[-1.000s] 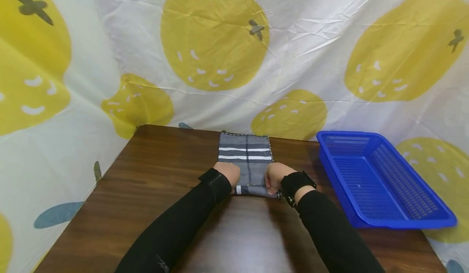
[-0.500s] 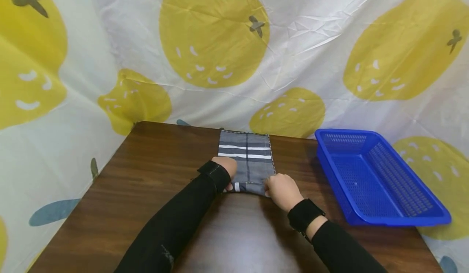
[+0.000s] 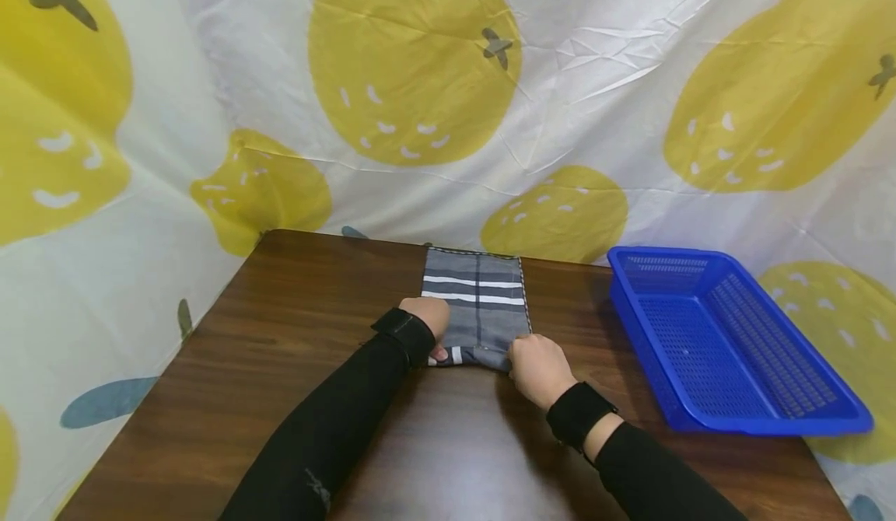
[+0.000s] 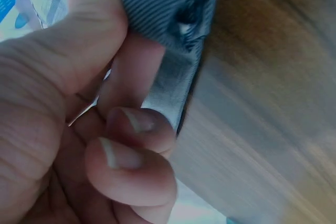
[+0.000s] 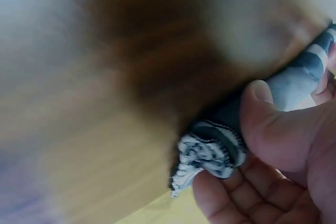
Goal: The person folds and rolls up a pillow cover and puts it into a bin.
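Note:
A grey cloth (image 3: 465,323) with white and dark stripes lies flat toward the back of the table, its near edge rolled into a thin tube. My left hand (image 3: 428,320) pinches the left end of the roll between thumb and index finger, as the left wrist view shows, with the other fingers curled below. At the opposite end, my right hand (image 3: 539,367) holds the roll, thumb on top and fingers under it. Layered hems show at the rolled end (image 5: 210,150) in the right wrist view. Part of the cloth's left side is hidden behind my left hand.
To the right stands a blue plastic basket (image 3: 647,354) with perforated sides. The brown wooden table (image 3: 294,311) meets a white curtain (image 3: 392,194) with yellow fruit prints along its back and left edges.
My right hand has shifted down and slightly outward at the roll's right end, its wrist turning. The left hand has moved slightly left and still grips its end.

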